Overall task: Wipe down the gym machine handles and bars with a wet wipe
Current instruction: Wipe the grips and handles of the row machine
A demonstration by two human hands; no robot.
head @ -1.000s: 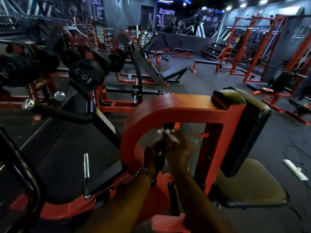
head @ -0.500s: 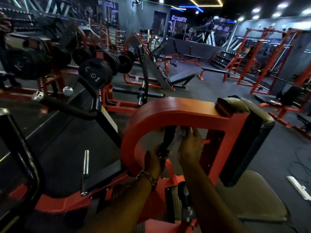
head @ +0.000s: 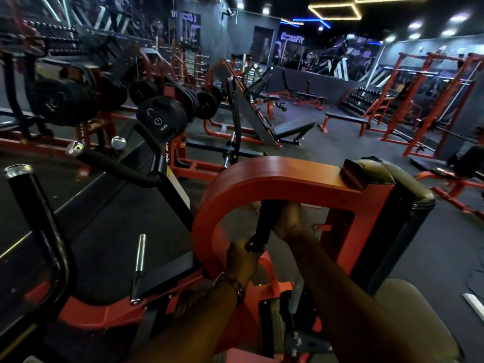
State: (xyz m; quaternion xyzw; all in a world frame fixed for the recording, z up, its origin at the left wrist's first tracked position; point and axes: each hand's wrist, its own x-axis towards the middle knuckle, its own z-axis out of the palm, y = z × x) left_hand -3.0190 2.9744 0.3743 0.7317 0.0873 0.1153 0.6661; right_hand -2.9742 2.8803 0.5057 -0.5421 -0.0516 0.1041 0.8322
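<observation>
A: What lay furthest left?

B: A black padded handle [head: 36, 218] with a chrome end cap, bent like a hook, and beside it a second long foam-covered bar [head: 115, 166] tipped in chrome. Neither was touched. A short bare steel peg [head: 140, 254] stood upright near them, smooth and shiny.

A: And the step in hand?

B: It looked like the wiping of the black handle [head: 263, 224] hanging inside the curved orange frame [head: 235, 184]. The left hand [head: 242, 260] gripped that handle's lower end, fingers curled round it, steadying it. A bracelet sat at its wrist.

A: The right hand?

B: The right hand [head: 288, 221] was closed round the upper part of the same handle, just under the frame's flat, glossy top. The wet wipe was not visible; presumably it sat inside that palm, but the view could not confirm it.

A: What would the next move call for?

B: Probably a firm slide along the matte grip while the left hand held it steady, then a shift to the untouched bars on the left. To the right stood a worn, dull olive pad [head: 398, 179].
</observation>
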